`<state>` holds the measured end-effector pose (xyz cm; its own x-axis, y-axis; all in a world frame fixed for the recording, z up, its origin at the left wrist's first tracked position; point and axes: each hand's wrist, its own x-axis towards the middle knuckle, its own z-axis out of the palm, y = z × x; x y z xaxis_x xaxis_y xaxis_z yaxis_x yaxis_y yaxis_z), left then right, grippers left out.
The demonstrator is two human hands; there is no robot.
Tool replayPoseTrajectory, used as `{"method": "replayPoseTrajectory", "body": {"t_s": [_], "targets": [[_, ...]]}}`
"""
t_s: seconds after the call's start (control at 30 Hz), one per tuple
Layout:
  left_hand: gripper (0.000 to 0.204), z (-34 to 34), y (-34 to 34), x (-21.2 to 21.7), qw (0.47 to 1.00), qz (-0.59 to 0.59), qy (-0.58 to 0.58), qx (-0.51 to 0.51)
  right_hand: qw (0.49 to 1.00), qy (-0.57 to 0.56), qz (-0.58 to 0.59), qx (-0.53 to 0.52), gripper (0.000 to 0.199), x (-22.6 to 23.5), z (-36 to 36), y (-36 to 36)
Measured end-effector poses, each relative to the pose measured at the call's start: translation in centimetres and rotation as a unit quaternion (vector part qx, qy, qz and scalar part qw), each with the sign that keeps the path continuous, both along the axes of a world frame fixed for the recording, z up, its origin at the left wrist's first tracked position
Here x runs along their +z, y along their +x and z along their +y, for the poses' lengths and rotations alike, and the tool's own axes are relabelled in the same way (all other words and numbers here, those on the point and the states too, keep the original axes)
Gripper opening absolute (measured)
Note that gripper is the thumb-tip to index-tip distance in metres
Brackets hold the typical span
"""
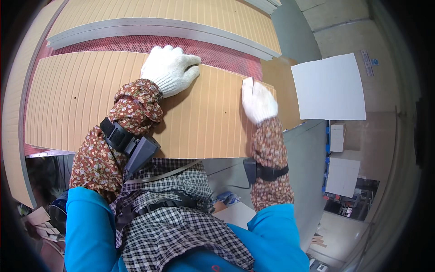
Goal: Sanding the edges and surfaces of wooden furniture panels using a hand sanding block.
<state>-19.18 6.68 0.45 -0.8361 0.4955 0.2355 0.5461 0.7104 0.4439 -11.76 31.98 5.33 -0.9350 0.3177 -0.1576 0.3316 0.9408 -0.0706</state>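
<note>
A long tan panel point(204, 113) with ridged lines lies across a red mesh-like surface in front of me. My left hand point(170, 70), in a white knit glove, rests on the panel's far edge; its fingers are curled there, with their tips hidden. Near the right end of the same panel is my right hand point(259, 102), also gloved in white. Its fingers are pressed together around a small, thin brownish piece point(250, 81), too small to name, by the far edge. Two small dark spots mark the panel's face.
Beyond the red surface point(217, 52) lies a stack of similar panels point(172, 13) with pale edges. Another long panel point(13, 109) stands along the left. A white sheet point(331, 88) is at the right. Scraps point(43, 220) lie at lower left; boxes and boards stand farther right.
</note>
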Motion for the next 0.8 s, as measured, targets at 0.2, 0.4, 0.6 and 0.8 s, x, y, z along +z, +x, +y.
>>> {"method": "replayPoseTrajectory", "body": {"t_s": [0.2,0.4,0.6,0.8], "targets": [[0.036,-0.6,0.0,-0.2,1.0,-0.002,-0.001,0.008,0.999,0.03,0.006,0.027,0.064,0.3,-0.5,-3.6],[0.035,-0.2,0.1,-0.2,1.0,0.003,0.009,0.002,1.0,0.009,-0.007,-0.013,0.063,1.2,-1.8,2.1],[0.037,-0.4,-0.1,0.1,1.0,-0.004,-0.01,0.001,1.0,0.001,0.008,0.021,0.047,0.7,-2.9,12.6],[0.037,-0.4,-0.2,-0.1,1.0,-0.009,-0.008,0.003,0.999,-0.031,0.007,-0.01,0.029,0.9,-5.4,19.2]]}}
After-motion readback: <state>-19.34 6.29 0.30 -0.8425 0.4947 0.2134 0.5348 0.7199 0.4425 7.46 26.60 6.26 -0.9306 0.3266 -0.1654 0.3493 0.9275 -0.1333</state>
